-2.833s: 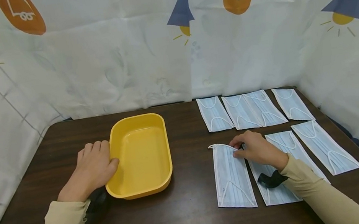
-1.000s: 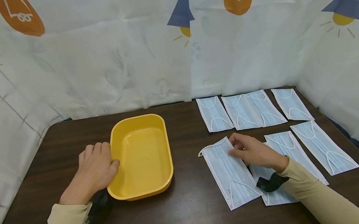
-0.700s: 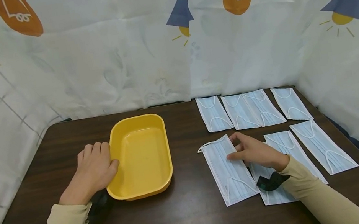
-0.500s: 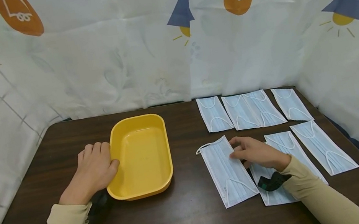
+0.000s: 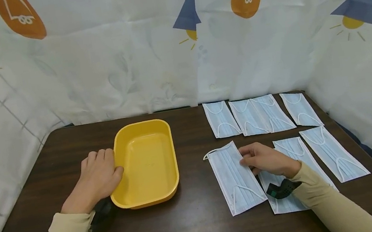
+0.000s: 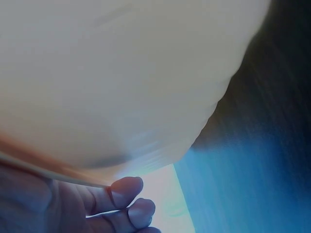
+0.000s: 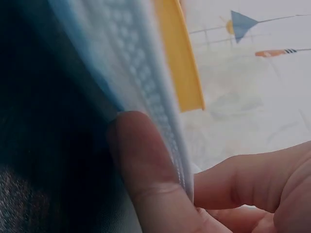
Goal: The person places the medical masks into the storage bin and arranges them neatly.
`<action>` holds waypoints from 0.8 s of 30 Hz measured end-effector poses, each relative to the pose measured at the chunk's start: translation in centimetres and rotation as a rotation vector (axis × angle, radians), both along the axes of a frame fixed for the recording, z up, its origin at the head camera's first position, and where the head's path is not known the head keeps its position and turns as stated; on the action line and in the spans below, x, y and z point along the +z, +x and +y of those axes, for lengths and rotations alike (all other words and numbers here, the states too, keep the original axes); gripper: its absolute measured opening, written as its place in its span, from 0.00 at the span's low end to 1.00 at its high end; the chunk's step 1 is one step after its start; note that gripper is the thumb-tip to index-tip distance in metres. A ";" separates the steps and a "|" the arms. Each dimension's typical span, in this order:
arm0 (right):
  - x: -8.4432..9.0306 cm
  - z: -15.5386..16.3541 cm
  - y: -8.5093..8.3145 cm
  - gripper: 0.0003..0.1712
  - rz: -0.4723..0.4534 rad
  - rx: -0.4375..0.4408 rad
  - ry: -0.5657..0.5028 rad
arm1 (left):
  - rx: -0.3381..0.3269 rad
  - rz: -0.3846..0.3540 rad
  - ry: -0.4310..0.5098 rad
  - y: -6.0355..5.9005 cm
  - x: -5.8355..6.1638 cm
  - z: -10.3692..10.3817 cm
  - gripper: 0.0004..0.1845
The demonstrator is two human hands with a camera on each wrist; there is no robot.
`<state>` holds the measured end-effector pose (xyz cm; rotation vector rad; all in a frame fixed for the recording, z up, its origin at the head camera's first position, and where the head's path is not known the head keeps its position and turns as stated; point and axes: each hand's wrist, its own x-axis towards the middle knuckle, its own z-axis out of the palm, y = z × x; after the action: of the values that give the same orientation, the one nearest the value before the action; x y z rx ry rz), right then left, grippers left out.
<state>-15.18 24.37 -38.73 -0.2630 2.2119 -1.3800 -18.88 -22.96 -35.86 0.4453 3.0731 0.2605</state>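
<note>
A pale blue face mask (image 5: 235, 179) lies slanted on the dark table, right of a yellow tray (image 5: 174, 153). My right hand (image 5: 246, 159) pinches the mask's right long edge near its far end. In the right wrist view my thumb (image 7: 141, 160) is under the lifted mask edge (image 7: 131, 68), another finger is above it, and the tray (image 7: 182, 63) shows beyond. My left hand (image 5: 101, 168) rests flat on the table against the tray's left wall, thumb touching it. The left wrist view shows the tray wall (image 6: 121, 73) and my fingertips (image 6: 126, 191).
Several more masks lie flat: a back row (image 5: 220, 119) (image 5: 261, 114) (image 5: 300, 109) and nearer ones (image 5: 332, 150) (image 5: 293, 148), one partly under my right wrist (image 5: 285, 201). Printed white sheets wall the table on three sides. Bare table lies in front of the tray.
The mask has slid left and turned, its far end swinging towards the tray. My right hand shifted from its top corner to its right edge. The left hand and tray have not moved.
</note>
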 end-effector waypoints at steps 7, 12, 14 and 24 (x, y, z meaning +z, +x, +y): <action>-0.2 -0.4 0.0 0.25 0.023 -0.043 -0.013 | 0.002 0.005 -0.001 0.1 -0.2 -0.3 0.18; -0.3 -0.6 -0.1 0.26 0.023 -0.062 -0.017 | 0.001 0.000 -0.008 0.1 -0.2 -0.3 0.17; -0.3 -0.8 -0.2 0.25 0.015 -0.066 -0.020 | 0.002 -0.004 -0.008 0.1 -0.1 -0.3 0.17; -0.1 -0.8 0.0 0.20 -0.010 -0.048 -0.085 | -0.002 -0.001 -0.030 0.1 -0.1 0.2 0.20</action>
<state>-15.19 23.60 -38.84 -0.2336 2.1676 -1.5006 -18.75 -22.75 -35.99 0.4463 3.0711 0.2141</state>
